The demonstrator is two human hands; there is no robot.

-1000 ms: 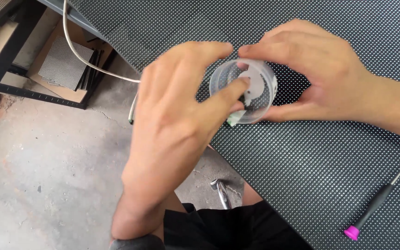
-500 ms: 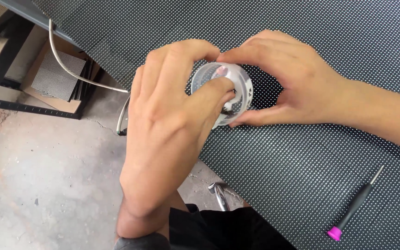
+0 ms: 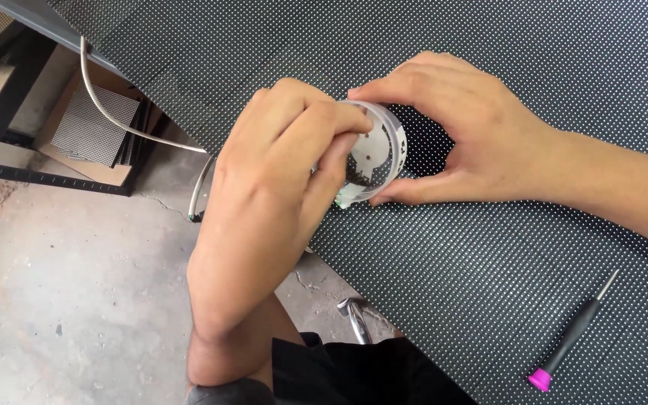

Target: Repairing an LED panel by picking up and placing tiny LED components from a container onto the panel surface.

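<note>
My left hand (image 3: 279, 195) is curled over a small round clear plastic container (image 3: 373, 154), fingers bent and reaching into its open top, fingertips pressed against something small with a bit of green at the lower edge (image 3: 343, 201); what that piece is I cannot tell, too hidden. My right hand (image 3: 463, 139) grips the container from the far side, index finger hooked over the upper rim, thumb along the bottom, so the container is tilted on its side with the opening facing my left hand. Both hands closed on the container, touching each other near the rim. The container sits low over the tabletop (image 3: 489, 285), which is a dark panel covered in a fine grid of white dots, close to its left edge. A small screwdriver with a black shaft and a pink cap (image 3: 571, 334) lies on the tabletop well apart, lower right. Left of the tabletop: concrete floor (image 3: 61, 285), a grey cable (image 3: 114, 120) hanging off the edge, a black metal frame (image 3: 9, 127) with a smaller dotted panel (image 3: 95, 127) on cardboard beneath it. A metal tool (image 3: 354, 315) lies on the floor near my knee.
</note>
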